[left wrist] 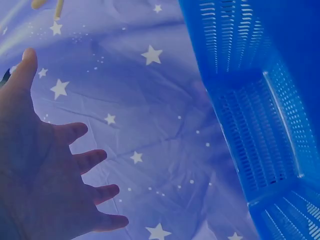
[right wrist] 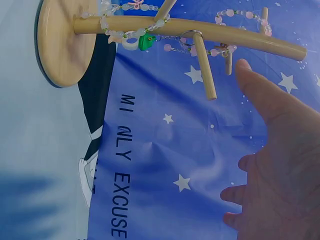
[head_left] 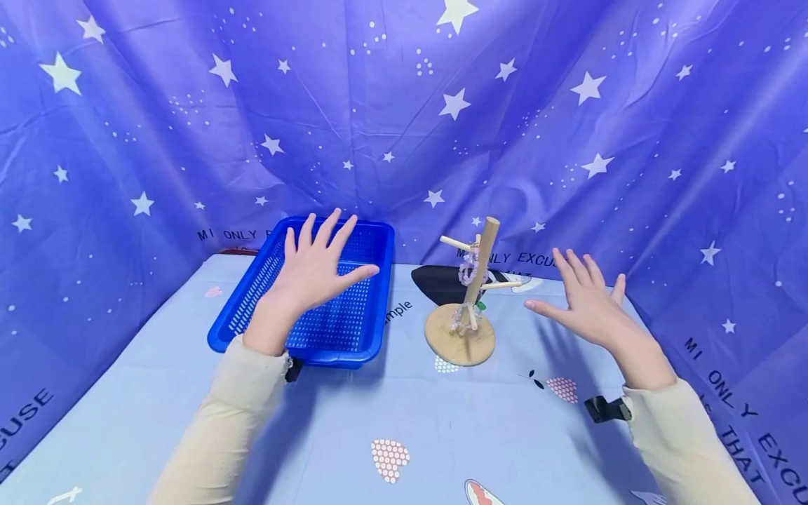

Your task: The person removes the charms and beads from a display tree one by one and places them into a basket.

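Observation:
My left hand (head_left: 311,270) is held above the blue plastic basket (head_left: 217,338), fingers spread and holding nothing. To the right of the wooden stand (head_left: 482,266), my right hand (head_left: 588,303) is raised with its fingers spread, also holding nothing. The stand has a round base, an upright post and several short pegs. Beaded bracelets hang on it: a pink one (right wrist: 249,15) near the top and a pale, clear one (right wrist: 104,24) lower down. A keyring with a green charm (right wrist: 146,42) hangs from a peg in the right wrist view.
A pale blue printed cloth (head_left: 341,435) covers the table. Behind it and at both sides hangs a purple-blue curtain (head_left: 379,105) with white stars. The stand is to the right of the basket, both toward the back of the table.

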